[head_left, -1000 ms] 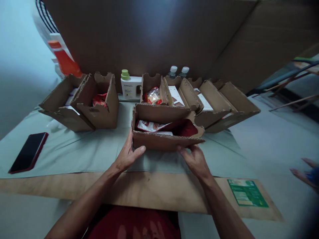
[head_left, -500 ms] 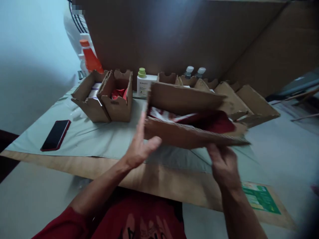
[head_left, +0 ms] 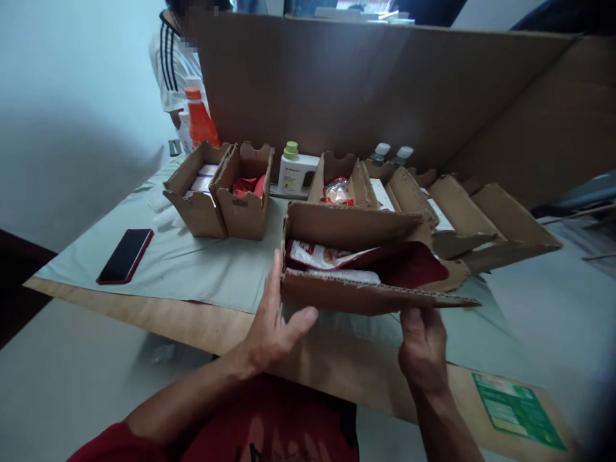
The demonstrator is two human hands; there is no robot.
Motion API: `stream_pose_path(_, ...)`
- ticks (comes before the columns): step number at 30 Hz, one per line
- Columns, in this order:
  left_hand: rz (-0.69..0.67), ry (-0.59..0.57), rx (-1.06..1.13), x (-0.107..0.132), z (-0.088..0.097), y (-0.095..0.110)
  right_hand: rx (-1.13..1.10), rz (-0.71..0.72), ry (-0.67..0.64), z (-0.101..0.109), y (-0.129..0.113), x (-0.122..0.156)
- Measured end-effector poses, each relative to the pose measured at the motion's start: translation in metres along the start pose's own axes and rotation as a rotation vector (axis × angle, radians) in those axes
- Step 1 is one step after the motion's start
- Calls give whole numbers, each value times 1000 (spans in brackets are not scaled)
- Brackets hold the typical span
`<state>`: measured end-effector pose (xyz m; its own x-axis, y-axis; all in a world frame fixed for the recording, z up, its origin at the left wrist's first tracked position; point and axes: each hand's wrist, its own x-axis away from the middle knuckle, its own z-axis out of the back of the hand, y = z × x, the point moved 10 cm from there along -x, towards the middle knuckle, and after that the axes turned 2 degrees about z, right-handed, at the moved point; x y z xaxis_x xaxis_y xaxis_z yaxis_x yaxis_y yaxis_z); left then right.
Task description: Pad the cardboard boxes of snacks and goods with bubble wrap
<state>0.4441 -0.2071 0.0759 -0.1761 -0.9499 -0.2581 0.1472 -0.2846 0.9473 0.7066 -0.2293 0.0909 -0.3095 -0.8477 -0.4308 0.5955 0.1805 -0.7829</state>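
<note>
An open cardboard box with red and white packets inside is held up above the table in front of me. My left hand presses flat against its left end, fingers stretched up and thumb out under the front wall. My right hand grips the box from below at its front right edge, fingers curled under it.
Several more open cardboard boxes stand in a row at the back, with a white bottle, an orange bottle and two capped bottles. A red phone lies left on the grey cloth. A person in a striped shirt stands behind a tall cardboard wall.
The box has been lifted off the table in both hands and brought nearer to me. My view has turned to the left, showing more of the person behind.
</note>
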Motion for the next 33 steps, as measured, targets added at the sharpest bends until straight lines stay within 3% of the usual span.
stream_pose_path(2, 59, 50, 21, 25, 4, -11, -56, 2, -44, -23, 6, 1)
stream_pose_path(5, 146, 137, 26, 66, 22, -31, -135, -11, -202, -80, 10, -5)
stream_pose_path(8, 196, 192, -51, 99, 41, -49, -182, 19, -334, -135, -1, -18)
stream_pose_path(11, 203, 184, -97, 118, 46, -61, -144, 46, -355, -166, -16, -29)
stream_pose_path(18, 179, 110, -61, 117, 27, -66, -77, 65, -233, -183, -36, -29)
stream_pose_path(22, 142, 12, 17, 103, 8, -55, -126, 133, -221, -186, -51, -35)
stream_pose_path(25, 79, 1, 37, 92, 0, -45, -175, 121, -197, -182, -54, -40)
stream_pose_path(29, 19, -19, 56, 76, -9, -39, -226, 78, -185, -178, -39, -40)
stream_pose_path(33, 11, 7, 51, 47, -12, -49, -415, -22, -81, -178, 0, -33)
